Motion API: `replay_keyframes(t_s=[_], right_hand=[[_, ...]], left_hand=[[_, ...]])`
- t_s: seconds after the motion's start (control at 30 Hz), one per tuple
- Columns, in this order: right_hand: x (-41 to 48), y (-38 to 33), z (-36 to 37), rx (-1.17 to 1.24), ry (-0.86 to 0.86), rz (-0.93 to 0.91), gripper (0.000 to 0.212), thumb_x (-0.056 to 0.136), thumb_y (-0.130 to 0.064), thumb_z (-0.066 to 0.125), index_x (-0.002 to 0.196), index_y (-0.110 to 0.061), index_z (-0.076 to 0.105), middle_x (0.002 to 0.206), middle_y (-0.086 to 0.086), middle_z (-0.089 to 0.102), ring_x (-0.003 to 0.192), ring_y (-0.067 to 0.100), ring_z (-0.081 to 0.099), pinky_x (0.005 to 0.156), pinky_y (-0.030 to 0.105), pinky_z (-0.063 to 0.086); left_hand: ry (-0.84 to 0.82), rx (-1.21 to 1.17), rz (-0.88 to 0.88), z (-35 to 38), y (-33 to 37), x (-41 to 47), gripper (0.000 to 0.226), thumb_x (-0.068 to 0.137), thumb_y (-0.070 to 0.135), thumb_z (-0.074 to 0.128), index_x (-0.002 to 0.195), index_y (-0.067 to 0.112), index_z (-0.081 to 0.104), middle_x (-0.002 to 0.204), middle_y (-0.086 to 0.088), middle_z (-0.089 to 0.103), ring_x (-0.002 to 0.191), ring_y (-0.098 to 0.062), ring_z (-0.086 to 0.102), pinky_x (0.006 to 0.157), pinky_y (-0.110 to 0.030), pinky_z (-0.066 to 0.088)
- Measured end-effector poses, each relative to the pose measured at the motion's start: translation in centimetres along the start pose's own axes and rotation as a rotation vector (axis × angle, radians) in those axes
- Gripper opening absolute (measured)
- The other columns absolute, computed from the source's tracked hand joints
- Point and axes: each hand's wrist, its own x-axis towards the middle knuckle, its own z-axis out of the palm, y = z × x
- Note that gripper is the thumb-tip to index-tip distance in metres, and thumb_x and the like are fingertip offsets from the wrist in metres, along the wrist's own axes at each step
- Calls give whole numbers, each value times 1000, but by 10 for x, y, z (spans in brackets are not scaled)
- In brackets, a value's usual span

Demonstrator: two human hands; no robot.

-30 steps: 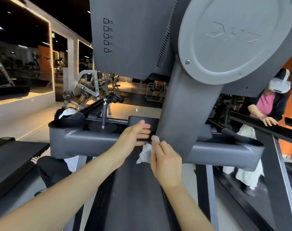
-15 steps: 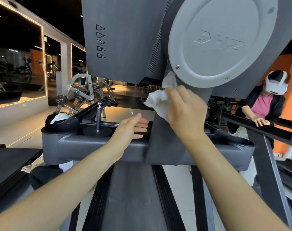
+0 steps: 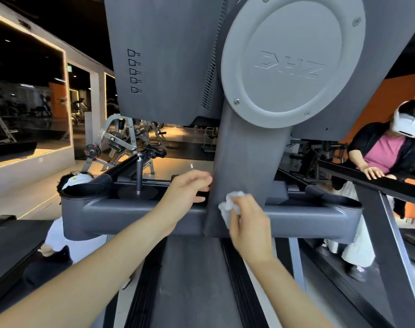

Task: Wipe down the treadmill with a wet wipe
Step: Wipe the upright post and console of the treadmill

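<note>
A grey treadmill (image 3: pixel 140 216) fills the view from its front side, with a broad central post (image 3: pixel 246 152) rising to a round light-grey cover (image 3: pixel 291 55) and a screen back. My right hand (image 3: pixel 249 228) grips a crumpled white wet wipe (image 3: pixel 231 204) and presses it against the lower part of the post. My left hand (image 3: pixel 190 190) rests with straight fingers on the crossbar just left of the post. The running belt (image 3: pixel 192 285) lies below my arms.
A person in a pink top and white headset (image 3: pixel 389 152) leans on the neighbouring treadmill rail at right. Another person (image 3: pixel 76 181) crouches low at left behind the cup holder. Weight machines (image 3: pixel 116 140) and mirrored walls stand beyond.
My right hand has swept the wipe down the post from just under the round cover to near the crossbar. My left hand has stayed on the crossbar.
</note>
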Motion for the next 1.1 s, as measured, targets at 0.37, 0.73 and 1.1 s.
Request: replay_keyframes(t_s=[0.37,0.73,1.1], right_hand=[[39,4,-14,233,294,171,17,100,-10,52,85,-19,54,83,-5,55,64,15,54,59,28,45],[53,-4,-41,461,348,439,20,91,-20,55,73,-15,59,66,-3,60,61,8,53,62,26,45],[-7,22,-14,573,264,664,21,90,2,60,77,-12,52,91,-11,64,76,14,59,73,22,47]], left_hand=[[8,-9,14,0,-3,-2,19,102,23,61,115,22,74,116,7,75,108,-7,70,97,-36,56],[16,28,15,2,-5,-3,22,101,23,63,121,20,71,116,3,75,110,-7,70,97,-37,56],[43,43,3,5,-3,-5,19,101,22,63,118,22,73,113,5,75,108,-6,70,93,-34,56]])
